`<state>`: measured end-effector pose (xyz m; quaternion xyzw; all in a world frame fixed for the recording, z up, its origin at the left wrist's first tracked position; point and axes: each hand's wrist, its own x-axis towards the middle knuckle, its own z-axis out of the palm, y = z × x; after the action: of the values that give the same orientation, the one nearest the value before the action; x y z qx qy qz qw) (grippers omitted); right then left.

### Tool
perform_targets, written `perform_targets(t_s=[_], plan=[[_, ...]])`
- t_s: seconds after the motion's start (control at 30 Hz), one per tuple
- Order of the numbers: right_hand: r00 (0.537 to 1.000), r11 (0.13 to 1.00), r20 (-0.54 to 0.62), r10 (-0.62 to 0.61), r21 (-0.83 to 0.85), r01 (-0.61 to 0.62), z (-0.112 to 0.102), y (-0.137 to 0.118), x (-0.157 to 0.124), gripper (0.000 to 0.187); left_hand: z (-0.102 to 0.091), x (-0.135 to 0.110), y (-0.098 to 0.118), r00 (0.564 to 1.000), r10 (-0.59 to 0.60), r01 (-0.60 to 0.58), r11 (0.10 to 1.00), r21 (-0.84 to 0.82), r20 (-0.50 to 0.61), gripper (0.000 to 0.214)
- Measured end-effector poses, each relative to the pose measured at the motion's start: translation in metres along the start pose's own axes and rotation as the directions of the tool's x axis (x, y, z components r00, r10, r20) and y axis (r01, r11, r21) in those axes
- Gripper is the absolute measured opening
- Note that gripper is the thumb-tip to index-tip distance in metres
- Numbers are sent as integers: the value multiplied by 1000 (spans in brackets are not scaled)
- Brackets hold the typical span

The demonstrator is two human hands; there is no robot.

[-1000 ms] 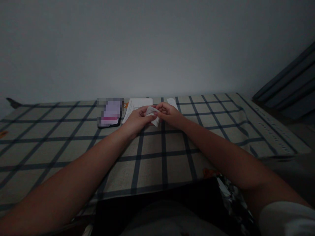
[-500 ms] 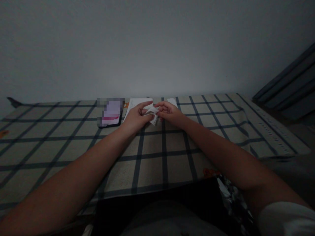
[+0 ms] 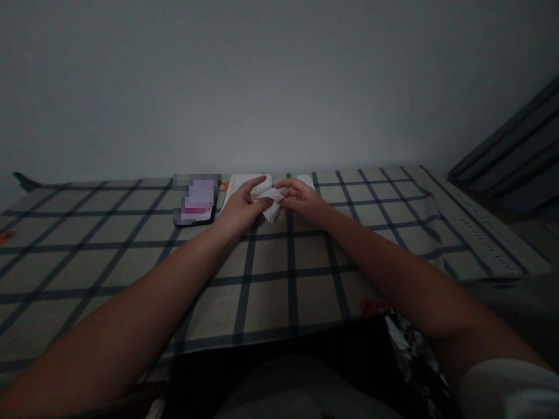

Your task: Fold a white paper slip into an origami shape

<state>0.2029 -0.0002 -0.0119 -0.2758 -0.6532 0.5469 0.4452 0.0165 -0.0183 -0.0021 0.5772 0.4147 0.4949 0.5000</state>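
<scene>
A small piece of folded white paper (image 3: 271, 210) is held between my two hands, just above the checked tablecloth. My left hand (image 3: 242, 205) grips its left side with the thumb in front, while the index finger sticks out past it. My right hand (image 3: 301, 198) pinches the upper right corner between thumb and fingers. Behind my left hand lie flat white sheets (image 3: 238, 181), partly covered by that hand. The dim light hides the finer folds.
Left of my hands, a phone (image 3: 203, 195) with a lit, partly pixelated screen lies on the checked tablecloth (image 3: 271, 302). Another white piece of paper (image 3: 305, 179) shows behind my right hand. A grey wall (image 3: 279, 87) borders the table's far edge; dark folded fabric (image 3: 519, 145) is at right.
The folded paper has shifted slightly and shows a flatter, more pointed flap between my hands. My left fingers have moved a little; the right hand stays nearly in place.
</scene>
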Motion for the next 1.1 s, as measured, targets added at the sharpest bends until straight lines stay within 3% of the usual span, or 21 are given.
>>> perform_targets(t_s=[0.3, 0.63, 0.97, 1.03, 1.1], plan=[[997, 998, 36, 69, 10, -70, 2, -3, -4, 32, 0, -2, 4, 999, -6, 5, 999, 34, 41, 81], [998, 998, 45, 42, -40, -41, 1, -1, -4, 32, -2, -4, 7, 995, 16, -26, 995, 99, 97, 83], [1000, 999, -6, 27, -41, -28, 2, -4, -3, 30, 6, -6, 10, 996, -84, 84, 996, -5, -12, 83], [999, 1000, -28, 18, -22, -18, 1, -3, -2, 31, 7, -8, 10, 992, -125, 125, 992, -20, -10, 78], [999, 1000, -39, 17, -6, -17, 1, -2, -1, 32, 7, -9, 9, 987, -158, 158, 987, 2, 37, 59]])
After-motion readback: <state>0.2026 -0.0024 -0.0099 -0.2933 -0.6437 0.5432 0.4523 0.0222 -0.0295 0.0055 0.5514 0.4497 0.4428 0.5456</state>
